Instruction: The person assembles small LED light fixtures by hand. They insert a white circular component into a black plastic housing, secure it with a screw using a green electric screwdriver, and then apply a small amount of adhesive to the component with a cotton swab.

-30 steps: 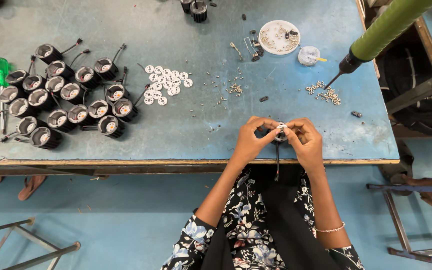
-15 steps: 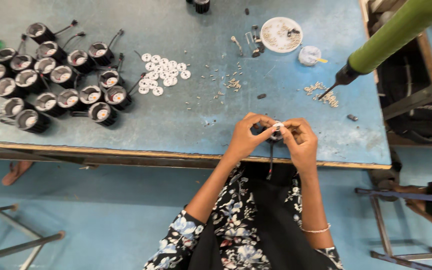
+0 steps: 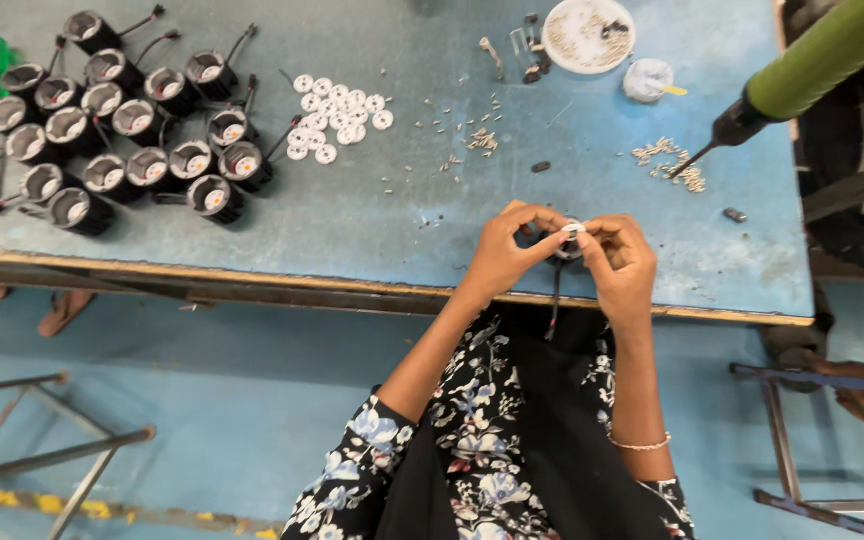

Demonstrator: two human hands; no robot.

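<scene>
Fingers (image 3: pixel 537 232) of both hands pinch small black lamp housing (image 3: pixel 564 245) between them at counter (image 3: pixel 392 215) edge; cable hangs down toward body.

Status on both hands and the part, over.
Left hand and right hand pinch one small black housing over table edge. Hanging screwdriver off right, clear.

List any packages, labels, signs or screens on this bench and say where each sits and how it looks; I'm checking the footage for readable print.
No labelled packages, signs or screens show.
White round dish: far edge of the blue table, holding small parts.
Small whitish tub: just right of the dish, round, yellow bit beside it.
Left hand and right hand: together hold a small dark round part, white on top.
</scene>
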